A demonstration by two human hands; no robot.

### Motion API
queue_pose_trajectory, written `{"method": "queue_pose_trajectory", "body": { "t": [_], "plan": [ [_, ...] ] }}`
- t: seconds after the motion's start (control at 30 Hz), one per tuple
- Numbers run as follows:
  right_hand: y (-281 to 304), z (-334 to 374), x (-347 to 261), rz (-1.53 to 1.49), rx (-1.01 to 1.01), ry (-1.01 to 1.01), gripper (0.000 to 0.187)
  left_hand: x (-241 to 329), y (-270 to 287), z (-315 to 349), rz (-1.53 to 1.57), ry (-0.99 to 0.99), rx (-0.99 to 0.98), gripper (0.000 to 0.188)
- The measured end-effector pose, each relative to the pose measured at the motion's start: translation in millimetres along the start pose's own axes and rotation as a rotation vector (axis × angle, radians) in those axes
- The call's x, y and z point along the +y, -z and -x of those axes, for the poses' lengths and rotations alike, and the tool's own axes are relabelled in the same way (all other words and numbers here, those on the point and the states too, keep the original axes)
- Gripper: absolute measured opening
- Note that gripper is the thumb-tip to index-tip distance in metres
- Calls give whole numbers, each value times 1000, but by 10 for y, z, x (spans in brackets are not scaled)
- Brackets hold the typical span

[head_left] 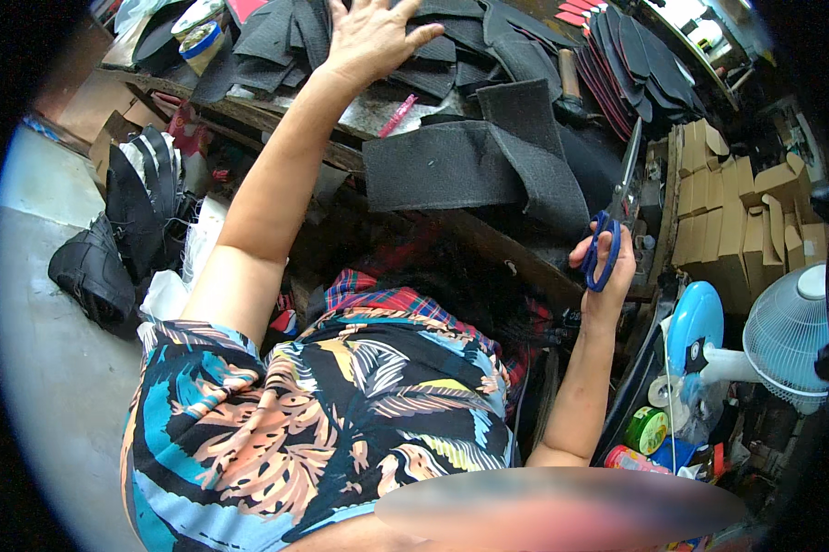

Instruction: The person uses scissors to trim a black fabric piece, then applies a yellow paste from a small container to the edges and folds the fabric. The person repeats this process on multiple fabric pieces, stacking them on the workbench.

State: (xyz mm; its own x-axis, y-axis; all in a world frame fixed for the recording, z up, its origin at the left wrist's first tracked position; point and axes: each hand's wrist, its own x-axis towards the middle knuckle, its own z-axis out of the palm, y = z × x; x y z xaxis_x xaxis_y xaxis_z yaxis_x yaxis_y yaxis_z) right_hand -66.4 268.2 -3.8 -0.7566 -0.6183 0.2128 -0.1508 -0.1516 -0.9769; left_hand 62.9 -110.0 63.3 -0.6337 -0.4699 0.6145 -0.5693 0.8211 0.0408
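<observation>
As right hand (620, 273) holds scissors (604, 223), dark strips (442, 170) separate it from left hand (368, 41).

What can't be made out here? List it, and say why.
Head view:
- Left hand: some fingertips cut off by the top edge.
- Black pieces: partly covered by that hand.
- Right hand: fingers partly hidden by the scissors.
- Plaid cloth: lower part behind the shirt.
</observation>
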Motion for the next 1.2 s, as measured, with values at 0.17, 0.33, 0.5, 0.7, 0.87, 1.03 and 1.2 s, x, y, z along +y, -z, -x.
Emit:
{"method": "queue_pose_trajectory", "body": {
  "t": [0.17,0.33,0.5,0.7,0.87,1.03,1.2],
  "plan": [
    [13,-3,32,46,18,15,47,702,460,405,378,-532,403,41],
    [23,39,62,-10,38,31,40,1363,373,834,488,-727,-184,36],
    [-27,104,46,43,74,173,42,1351,64,527,894,-310,53,20],
    [-103,324,-233,-124,-202,17,71,1286,187,336,1455,149,-253,36],
    [-268,462,-364,-187,-520,-177,101,1289,396,328,1104,-112,93,34],
    [-267,345,-412,-189,-454,-266,101,1201,617,438,705,-333,343,26],
    [-215,285,-491,-2,-305,-71,93,1254,777,685,544,-453,238,25]
  ]
}}
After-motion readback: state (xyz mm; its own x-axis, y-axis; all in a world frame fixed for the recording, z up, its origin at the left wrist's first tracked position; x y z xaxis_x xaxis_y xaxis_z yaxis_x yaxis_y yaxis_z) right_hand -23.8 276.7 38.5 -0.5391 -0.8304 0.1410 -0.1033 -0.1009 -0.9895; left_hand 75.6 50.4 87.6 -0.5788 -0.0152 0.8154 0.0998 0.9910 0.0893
